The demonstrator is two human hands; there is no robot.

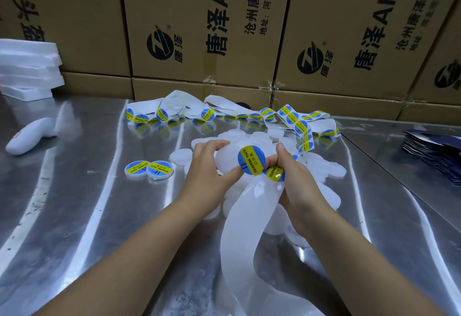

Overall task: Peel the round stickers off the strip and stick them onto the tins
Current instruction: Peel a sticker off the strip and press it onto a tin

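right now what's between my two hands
Head view: the white tin in the left hand, a round sticker against its side nearest the right hand, which holds the strip.

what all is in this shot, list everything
boxes: several, brown, stacked behind the table
foam: one stack, white, far left
handheld object: one, white, lying at left
strip: one, white with blue-yellow stickers, looped along the back, bare end trailing to the front
labelled tins: two, white with blue-yellow stickers, left of the hands
plain tins: a pile, count unclear, white, centre
held tin: one, white, in the left hand
sticker: one, blue-yellow, against the held tin
flat packs: one stack, dark blue, right
table: one, steel
left hand: grips the held tin
right hand: holds the strip
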